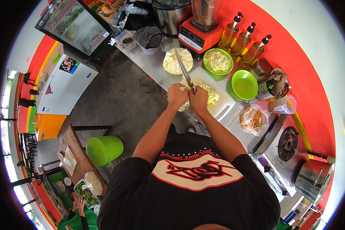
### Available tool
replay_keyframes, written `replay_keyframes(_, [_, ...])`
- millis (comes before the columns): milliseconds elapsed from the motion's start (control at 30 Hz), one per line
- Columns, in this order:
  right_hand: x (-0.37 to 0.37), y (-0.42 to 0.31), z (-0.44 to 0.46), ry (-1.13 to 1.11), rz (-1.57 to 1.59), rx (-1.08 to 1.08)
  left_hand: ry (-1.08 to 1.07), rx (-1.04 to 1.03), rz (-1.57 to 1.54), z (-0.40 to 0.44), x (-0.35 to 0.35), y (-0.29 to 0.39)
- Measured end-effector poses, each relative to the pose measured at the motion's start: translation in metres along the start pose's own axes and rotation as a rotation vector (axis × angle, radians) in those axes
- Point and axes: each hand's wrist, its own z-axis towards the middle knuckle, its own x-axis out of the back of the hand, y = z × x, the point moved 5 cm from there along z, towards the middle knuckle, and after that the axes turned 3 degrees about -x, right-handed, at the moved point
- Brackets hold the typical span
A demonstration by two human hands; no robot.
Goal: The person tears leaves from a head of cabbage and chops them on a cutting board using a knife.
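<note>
My right hand (198, 99) is closed round the handle of a knife (184, 71). Its long blade points away from me, over a cut cabbage (178, 61) on the counter. Beside it, my left hand (177, 96) is closed, with pale bits of cabbage showing at its fingers; the rest of what it grips is hidden. Both hands are over the near left part of a white cutting board (224, 104), where shredded cabbage (211, 94) lies in a heap. A green bowl (217, 61) of shredded cabbage stands behind the board, and a second green bowl (244, 84) has nothing in it.
A red blender (200, 34), pump bottles (247, 40), a bag of orange food (254, 119) and a gas stove (287, 143) line the counter. A green bucket (104, 150) stands on the floor at left. Another person's hands (79, 205) are at lower left.
</note>
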Motion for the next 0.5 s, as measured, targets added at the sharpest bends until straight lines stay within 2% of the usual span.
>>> replay_keyframes(167, [0.000, -0.009, 0.009, 0.079, 0.063, 0.075, -0.068, -0.043, -0.107, 0.012, 0.011, 0.000])
replay_keyframes(267, [0.005, -0.010, 0.018, 0.084, 0.109, 0.005, -0.084, -0.103, -0.167, 0.019, 0.017, 0.003])
replay_keyframes(333, [0.013, 0.009, 0.033, 0.209, 0.120, -0.056, -0.084, -0.124, -0.194, 0.024, 0.023, 0.000])
replay_keyframes(467, [0.047, 0.014, 0.048, 0.207, 0.144, 0.040, -0.099, -0.198, -0.201, 0.048, 0.041, -0.008])
replay_keyframes(500, [0.054, 0.013, 0.049, 0.148, 0.064, 0.062, -0.105, -0.214, -0.223, 0.059, 0.043, -0.010])
